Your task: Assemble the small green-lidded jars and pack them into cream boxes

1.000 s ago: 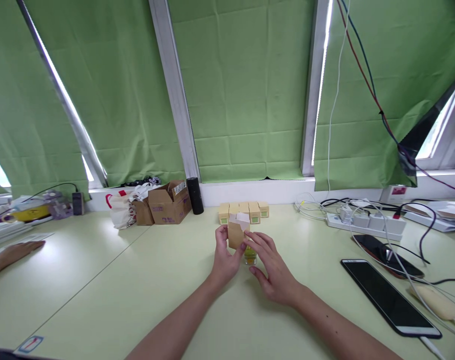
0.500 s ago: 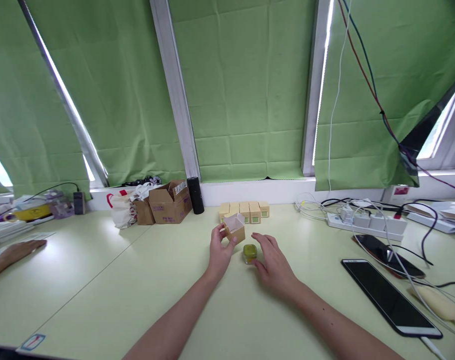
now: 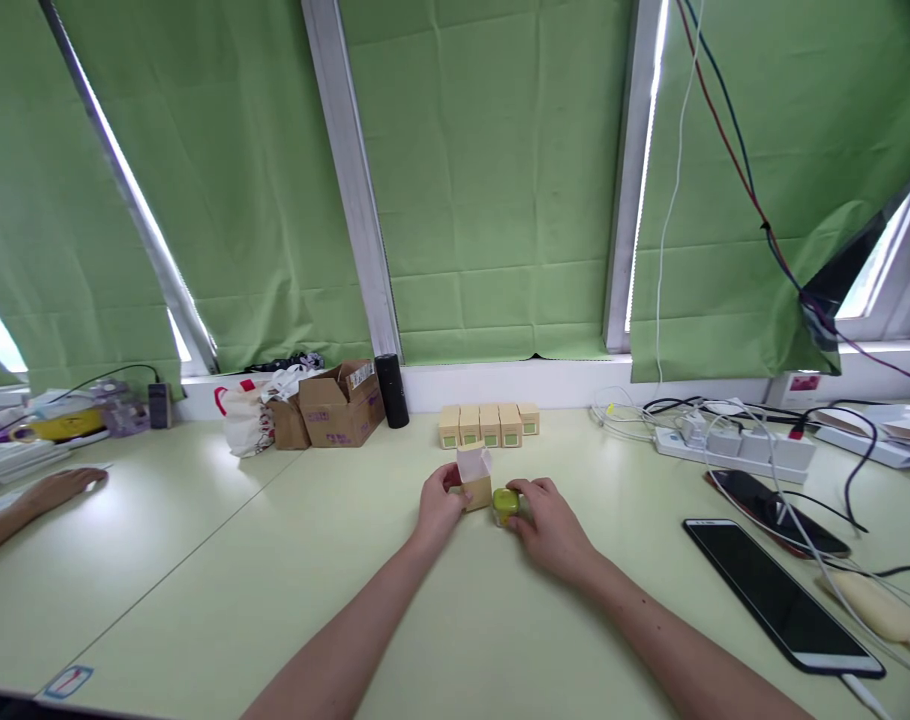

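My left hand (image 3: 441,502) grips a small kraft cardboard box (image 3: 477,492) by its left side. The box stands upright on the table with its flap raised, showing the white inside. Just right of it is a small jar with a green lid (image 3: 505,502), slightly tilted. The fingers and thumb of my right hand (image 3: 546,522) are closed around the jar's right side. Behind both hands, several similar small boxes (image 3: 489,425) stand in a row, each with a green label.
A large carton (image 3: 340,408), a cloth bag (image 3: 245,420) and a black cylinder (image 3: 391,390) stand at the back left. On the right lie a phone (image 3: 781,595), a darker phone (image 3: 777,510), cables and a power strip (image 3: 732,450). Another person's hand (image 3: 69,488) rests far left.
The box in my left hand has gone from tilted to upright, lowered to the table. My right hand has closed on the jar, which has shifted and tipped slightly.
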Tool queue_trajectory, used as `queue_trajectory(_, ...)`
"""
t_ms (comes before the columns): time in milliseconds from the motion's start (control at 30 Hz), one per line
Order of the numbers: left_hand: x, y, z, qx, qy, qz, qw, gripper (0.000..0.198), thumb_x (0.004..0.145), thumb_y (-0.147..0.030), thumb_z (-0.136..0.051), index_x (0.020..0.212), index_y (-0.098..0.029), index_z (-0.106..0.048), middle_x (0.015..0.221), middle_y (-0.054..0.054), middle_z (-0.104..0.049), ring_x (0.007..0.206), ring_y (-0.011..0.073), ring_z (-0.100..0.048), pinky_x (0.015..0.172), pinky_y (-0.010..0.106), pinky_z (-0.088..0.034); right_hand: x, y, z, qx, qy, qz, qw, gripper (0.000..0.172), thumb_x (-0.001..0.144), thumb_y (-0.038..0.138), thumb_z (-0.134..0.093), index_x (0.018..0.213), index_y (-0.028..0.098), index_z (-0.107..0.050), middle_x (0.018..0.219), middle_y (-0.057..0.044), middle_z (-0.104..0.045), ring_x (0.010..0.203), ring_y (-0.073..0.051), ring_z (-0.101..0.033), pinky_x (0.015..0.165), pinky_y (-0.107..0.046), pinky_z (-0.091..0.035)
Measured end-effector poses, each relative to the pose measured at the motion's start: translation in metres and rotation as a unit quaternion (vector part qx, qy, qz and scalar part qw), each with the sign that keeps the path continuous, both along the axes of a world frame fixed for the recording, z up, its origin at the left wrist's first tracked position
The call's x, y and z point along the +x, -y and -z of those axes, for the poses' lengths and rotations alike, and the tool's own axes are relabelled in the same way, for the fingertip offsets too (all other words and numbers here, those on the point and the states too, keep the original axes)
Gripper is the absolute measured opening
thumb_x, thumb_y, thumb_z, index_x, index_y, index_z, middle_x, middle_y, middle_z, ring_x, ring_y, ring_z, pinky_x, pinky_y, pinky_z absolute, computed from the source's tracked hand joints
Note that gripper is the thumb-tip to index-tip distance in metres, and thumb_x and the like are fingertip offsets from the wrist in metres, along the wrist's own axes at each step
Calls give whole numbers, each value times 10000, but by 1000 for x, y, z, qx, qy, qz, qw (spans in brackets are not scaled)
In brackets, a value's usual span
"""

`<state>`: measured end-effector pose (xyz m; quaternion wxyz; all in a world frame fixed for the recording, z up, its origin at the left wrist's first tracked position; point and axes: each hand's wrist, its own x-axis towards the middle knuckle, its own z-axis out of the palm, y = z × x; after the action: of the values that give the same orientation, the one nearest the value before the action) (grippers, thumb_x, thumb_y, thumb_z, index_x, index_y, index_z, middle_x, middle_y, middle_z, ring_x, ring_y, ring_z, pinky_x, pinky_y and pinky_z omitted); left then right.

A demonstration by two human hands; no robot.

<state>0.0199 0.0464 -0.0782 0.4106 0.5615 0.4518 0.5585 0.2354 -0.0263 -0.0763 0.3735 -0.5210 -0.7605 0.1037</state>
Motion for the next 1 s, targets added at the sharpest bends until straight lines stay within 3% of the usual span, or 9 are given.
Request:
queue_trajectory(167, 5, 6, 0, -14, -2, 45, 999, 525, 529, -47, -741, 1046, -140, -719, 1074, 130, -777, 1003, 309, -722, 880, 420, -567, 16, -6, -2, -32, 13, 63, 997, 414, 874, 157, -659, 1281, 224, -625, 1167, -115, -715, 1185, -306, -592, 940, -416, -508)
queue_trajectory(400, 11, 18, -9, 18, -22, 50, 998, 560, 540, -41, -760, 1075, -174, -662, 1110, 99, -729, 1081, 280, -661, 1024, 445, -486, 25, -9, -5, -47, 15, 74, 996, 388, 883, 154, -639, 1260, 240, -625, 1159, -81, -719, 1202, -281, -569, 926, -376, -486)
queue_trajectory(533, 13, 29, -19, 135, -22, 30, 990, 383, 772, -234, -747, 1118, -232, -581, 1169, 71, -653, 1161, 235, -616, 1085, 420, -437, 25, -9, -8, -57, 14, 82, 995, 370, 877, 161, -660, 1238, 244, -648, 1179, -93, -713, 1193, -288, -582, 906, -376, -497)
queue_trajectory(633, 14, 35, -25, 174, -34, 30, 984, 254, 879, -310, -686, 1107, -234, -605, 1195, 78, -643, 1189, 233, -605, 1094, 401, -434, 25, -9, -10, -74, 14, 90, 993, 388, 875, 162, -668, 1254, 246, -651, 1186, -102, -707, 1157, -284, -610, 876, -371, -506)
queue_trajectory(800, 16, 35, -26, 120, -49, 26, 991, 306, 958, -459, -594, 1056, -198, -721, 1181, 121, -723, 1163, 276, -646, 1056, 424, -466, 26, -9, -11, -74, 19, 88, 993, 392, 870, 168, -675, 1254, 247, -654, 1179, -103, -707, 1146, -281, -617, 868, -366, -504)
queue_trajectory(1000, 15, 35, -26, 91, -30, 28, 995, 359, 873, -481, -714, 1066, -182, -757, 1195, 128, -759, 1135, 292, -673, 1024, 432, -495, 25, -8, -10, -50, 30, 80, 995, 376, 871, 175, -675, 1242, 231, -648, 1168, -102, -722, 1187, -293, -592, 885, -371, -495)
